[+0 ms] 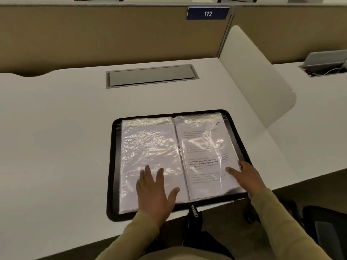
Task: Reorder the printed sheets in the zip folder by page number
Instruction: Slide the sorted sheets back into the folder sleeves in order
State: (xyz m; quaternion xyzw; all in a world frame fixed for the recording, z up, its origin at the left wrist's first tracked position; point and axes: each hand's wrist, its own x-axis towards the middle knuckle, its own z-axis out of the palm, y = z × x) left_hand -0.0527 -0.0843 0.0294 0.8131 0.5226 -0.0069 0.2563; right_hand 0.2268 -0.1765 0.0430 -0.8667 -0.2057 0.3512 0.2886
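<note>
A black zip folder [113, 166] lies open flat on the white desk near its front edge. Clear plastic sleeves fill both halves. The left sleeve [148, 147] shows a blank white sheet. The right sleeve holds a printed sheet [204, 147] with text and a blue handwritten number at its top right corner. My left hand [155, 192] rests flat on the lower part of the left sleeve, fingers spread. My right hand [244, 177] lies at the right sleeve's lower outer edge, fingers extended on the plastic. The zip pull [194, 211] hangs over the desk's front edge.
A grey cable hatch [152, 76] is set into the desk [56, 137] behind the folder. A beige partition with a blue "112" sign [207, 13] stands at the back. A white divider panel [259, 76] rises on the right. A dark chair [323, 228] is at lower right.
</note>
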